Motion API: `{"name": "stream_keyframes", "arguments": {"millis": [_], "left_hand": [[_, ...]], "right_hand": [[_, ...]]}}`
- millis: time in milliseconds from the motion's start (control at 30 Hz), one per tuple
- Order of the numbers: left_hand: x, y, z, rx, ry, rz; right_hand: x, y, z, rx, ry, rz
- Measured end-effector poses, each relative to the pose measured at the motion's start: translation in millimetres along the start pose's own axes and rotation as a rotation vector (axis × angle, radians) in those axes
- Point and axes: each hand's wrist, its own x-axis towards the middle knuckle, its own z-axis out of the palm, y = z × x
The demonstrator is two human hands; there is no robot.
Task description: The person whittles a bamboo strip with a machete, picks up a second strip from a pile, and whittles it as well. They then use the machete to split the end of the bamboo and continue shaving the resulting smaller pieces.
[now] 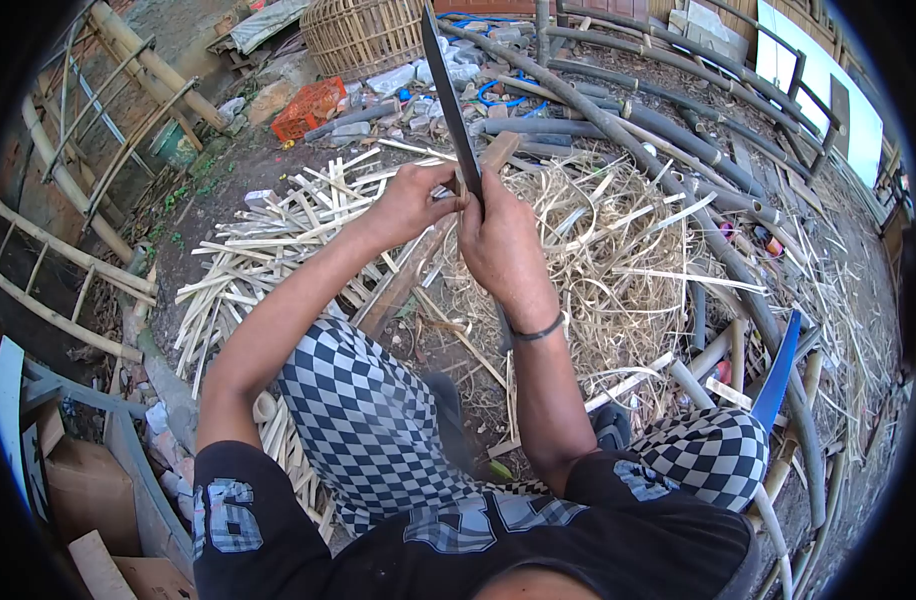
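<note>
My right hand (505,245) is wrapped round a machete (450,95), whose long dark blade points up and away. Close against it, my left hand (414,205) pinches what looks like a short bamboo strip (464,190) by the blade; most of the strip is hidden by my fingers. Beneath the hands a wooden plank (396,295) slants across the ground. A pile of split bamboo sticks (243,265) lies to the left, and a heap of curly bamboo shavings (618,290) to the right.
A blue saw blade (778,375) stands by my right knee. Bamboo poles (618,125) lie across the right side. Behind are an orange crate (310,108) and a woven bamboo basket (363,38). Bamboo ladders (73,265) and a cardboard box (93,490) are on the left.
</note>
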Motion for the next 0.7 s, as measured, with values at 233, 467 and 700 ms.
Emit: {"name": "stream_keyframes", "arguments": {"millis": [233, 467, 700], "left_hand": [[1.1, 3.2, -2.5, -0.008, 0.003, -0.093], [-1.9, -8.2, 1.4, 0.027, 0.044, 0.013], [1.5, -8.8, 0.0, 0.000, 0.064, 0.000]], "right_hand": [[-0.4, -7.0, 2.0, -0.039, 0.041, 0.029], [-0.5, 0.6, 7.4, -0.104, 0.020, -0.015], [5.0, -3.1, 11.8, -0.114, 0.045, 0.024]]}}
